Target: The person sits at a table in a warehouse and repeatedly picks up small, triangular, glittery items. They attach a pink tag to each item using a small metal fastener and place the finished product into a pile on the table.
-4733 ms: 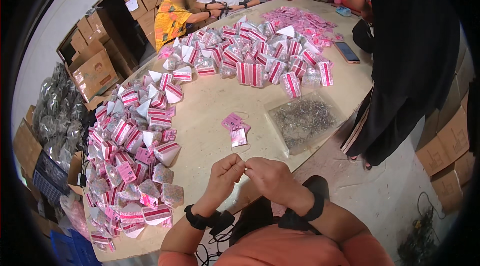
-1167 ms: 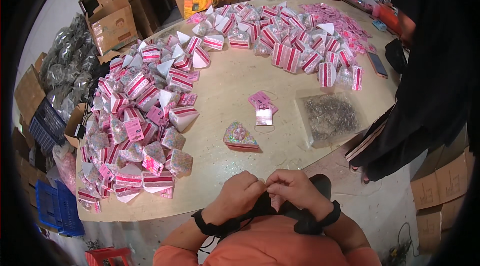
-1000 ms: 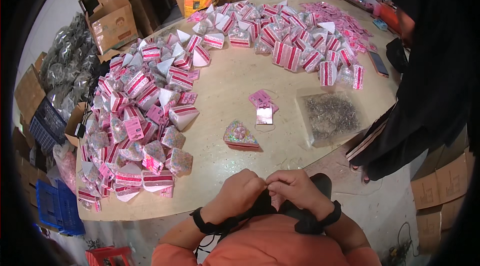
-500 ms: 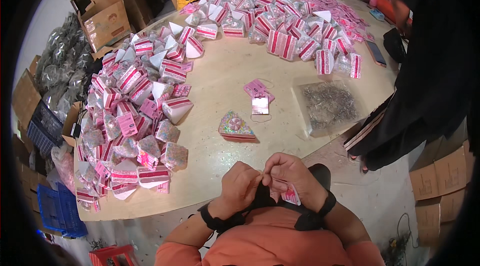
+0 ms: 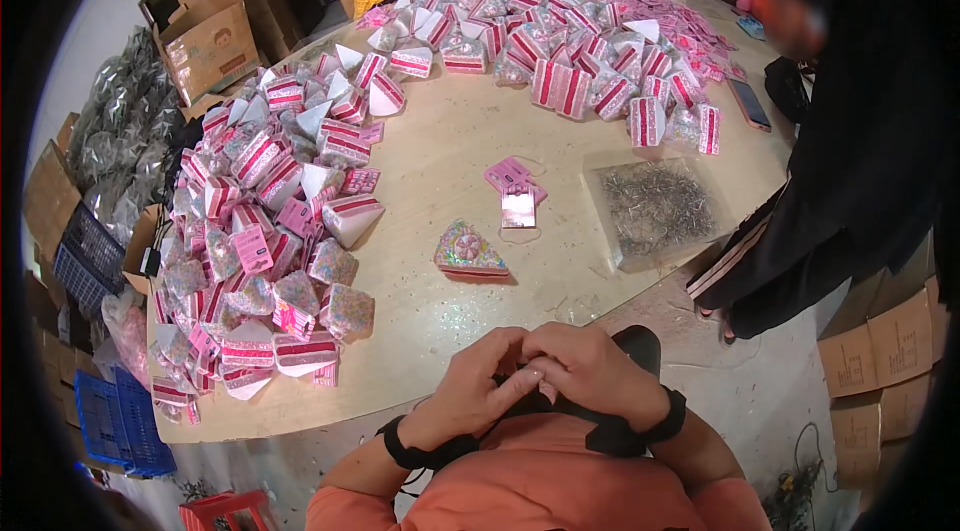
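Close in front of my body, my left hand [image 5: 478, 383] and my right hand [image 5: 598, 369] meet at the near table edge. Their fingers curl together and overlap, with one thumb lying across the join. Whatever they hold is hidden behind the fingers. Just beyond them on the table sits a toy cake slice [image 5: 470, 249] with sprinkles, a rosette on top and a red band. To its right lie pink tags [image 5: 512, 174] with loops of thin string, partly under a shiny, light-coloured card [image 5: 518, 207].
A shallow clear tray [image 5: 610, 249] of small metal pieces sits on the right. Cake slices are heaped along the left [image 5: 255, 161] and far side [image 5: 562, 89]. Pink tags [image 5: 665, 19] and a phone [image 5: 750, 104] lie far right. A person in black [image 5: 840, 161] stands at right; others sit beyond.
My hands have folded inward over each other. The pink card that hung under my right hand is now out of sight. The cake slice and tags stay put.
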Available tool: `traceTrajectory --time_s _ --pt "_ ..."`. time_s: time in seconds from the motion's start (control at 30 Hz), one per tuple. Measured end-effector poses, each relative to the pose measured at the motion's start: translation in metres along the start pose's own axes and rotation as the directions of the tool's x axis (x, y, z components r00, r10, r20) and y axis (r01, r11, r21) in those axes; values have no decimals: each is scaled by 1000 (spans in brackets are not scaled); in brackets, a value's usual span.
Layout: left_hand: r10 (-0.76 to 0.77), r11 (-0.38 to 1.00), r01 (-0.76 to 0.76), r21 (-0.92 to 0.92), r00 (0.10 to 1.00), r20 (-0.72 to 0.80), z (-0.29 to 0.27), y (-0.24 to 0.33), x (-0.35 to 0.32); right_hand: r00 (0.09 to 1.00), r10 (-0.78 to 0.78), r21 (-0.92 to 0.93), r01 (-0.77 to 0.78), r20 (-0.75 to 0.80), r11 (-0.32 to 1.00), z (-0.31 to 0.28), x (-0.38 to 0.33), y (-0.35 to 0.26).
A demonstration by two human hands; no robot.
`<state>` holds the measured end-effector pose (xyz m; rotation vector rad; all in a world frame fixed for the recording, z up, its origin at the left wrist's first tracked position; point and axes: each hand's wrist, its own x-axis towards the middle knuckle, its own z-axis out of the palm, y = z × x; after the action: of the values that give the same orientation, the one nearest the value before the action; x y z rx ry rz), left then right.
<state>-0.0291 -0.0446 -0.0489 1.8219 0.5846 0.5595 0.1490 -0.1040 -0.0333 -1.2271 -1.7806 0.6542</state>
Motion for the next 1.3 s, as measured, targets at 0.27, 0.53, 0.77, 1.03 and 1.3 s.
traceTrajectory --time_s 0.27,0.53,0.77,1.03,1.3 --pt "-75 993 71 99 996 42 -7 2 2 999 -25 -123 28 24 992 4 -4 0" --pt "134 963 -117 241 989 -55 0 -4 1 997 -65 -215 54 -47 975 13 -6 7" --pt "-35 999 32 -33 994 -102 0 -10 -3 993 -9 -45 4 -118 999 17 -2 7" --pt "45 981 -36 192 998 -42 -1 -4 1 883 451 510 -451 132 733 12 -2 9" --pt "342 737 -282 614 939 20 -8 -24 -3 863 470 565 -485 185 667 14 -1 14"
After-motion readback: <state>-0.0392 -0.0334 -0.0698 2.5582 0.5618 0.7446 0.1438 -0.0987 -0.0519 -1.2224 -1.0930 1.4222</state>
